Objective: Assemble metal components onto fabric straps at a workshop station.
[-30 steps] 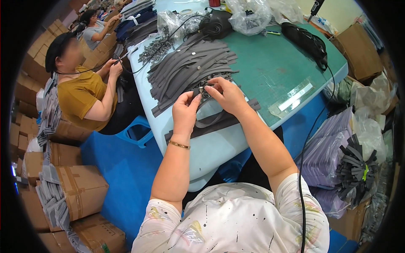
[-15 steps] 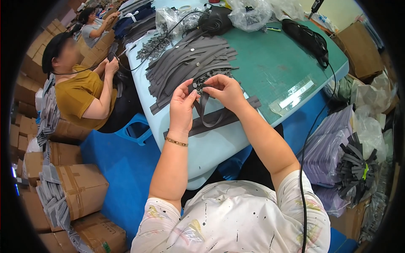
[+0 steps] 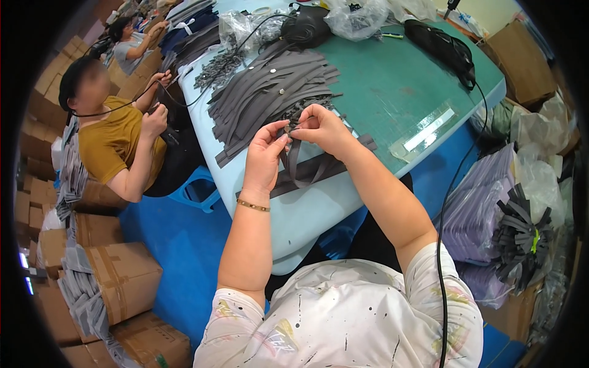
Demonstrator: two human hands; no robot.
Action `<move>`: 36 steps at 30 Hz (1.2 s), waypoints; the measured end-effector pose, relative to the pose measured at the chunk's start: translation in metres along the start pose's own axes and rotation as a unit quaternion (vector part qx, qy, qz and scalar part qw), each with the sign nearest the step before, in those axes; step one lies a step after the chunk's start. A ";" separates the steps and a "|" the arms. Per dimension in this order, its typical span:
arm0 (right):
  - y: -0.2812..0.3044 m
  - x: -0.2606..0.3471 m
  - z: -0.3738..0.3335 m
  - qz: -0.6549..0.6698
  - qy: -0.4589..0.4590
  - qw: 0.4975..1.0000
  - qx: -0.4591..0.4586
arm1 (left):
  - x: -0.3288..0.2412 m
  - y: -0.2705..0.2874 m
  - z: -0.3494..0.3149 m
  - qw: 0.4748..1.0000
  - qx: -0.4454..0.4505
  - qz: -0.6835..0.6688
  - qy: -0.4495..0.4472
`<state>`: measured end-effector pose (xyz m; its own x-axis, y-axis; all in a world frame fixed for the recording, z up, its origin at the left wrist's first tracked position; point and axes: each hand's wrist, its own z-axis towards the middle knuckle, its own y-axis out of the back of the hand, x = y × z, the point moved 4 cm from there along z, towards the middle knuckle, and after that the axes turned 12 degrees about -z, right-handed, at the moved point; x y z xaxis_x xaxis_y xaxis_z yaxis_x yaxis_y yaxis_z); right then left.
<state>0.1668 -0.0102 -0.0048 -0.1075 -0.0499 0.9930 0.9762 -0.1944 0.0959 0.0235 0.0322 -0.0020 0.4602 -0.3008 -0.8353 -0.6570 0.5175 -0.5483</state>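
Over the near edge of the table, my left hand (image 3: 264, 154) and my right hand (image 3: 326, 132) are closed in pinches with fingertips almost meeting. Between them is the end of a dark grey strap (image 3: 296, 164), which hangs down in a loop. A small dark, shiny piece (image 3: 288, 129) shows at the fingertips, too small to name for sure. Just beyond my hands lies a broad pile of grey straps (image 3: 264, 92), with small dark pieces (image 3: 319, 103) at its right side. Below the loop lies a wider dark grey strip (image 3: 319, 172).
Black cables run from a black bag (image 3: 438, 49) on the green mat (image 3: 374, 80) and across the table. A person in a mustard shirt (image 3: 119, 138) works at the left, another farther back. Cardboard boxes (image 3: 126, 279) stand left; wrapped lilac bundles (image 3: 475, 208) stand right.
My hands stay pinched on the strap, with small finger shifts at the small piece. The view has shifted slightly. The co-worker's hands have moved apart.
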 end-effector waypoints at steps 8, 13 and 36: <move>0.004 -0.001 0.000 -0.018 -0.018 0.999 0.035 | -0.001 0.002 -0.001 0.997 0.009 0.074 0.004; 0.002 -0.003 0.000 0.011 -0.021 0.999 0.043 | -0.001 0.002 -0.001 0.995 0.013 0.100 0.011; 0.002 0.015 -0.005 -0.118 0.003 0.993 0.026 | 0.007 0.017 -0.001 0.989 -0.080 -0.024 0.118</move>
<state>0.1662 -0.0159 0.0098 -0.3361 -0.0153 0.9417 0.9320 -0.1496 0.3302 0.0147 0.0383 -0.0171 0.3534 -0.5110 -0.7836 -0.7319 0.3706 -0.5717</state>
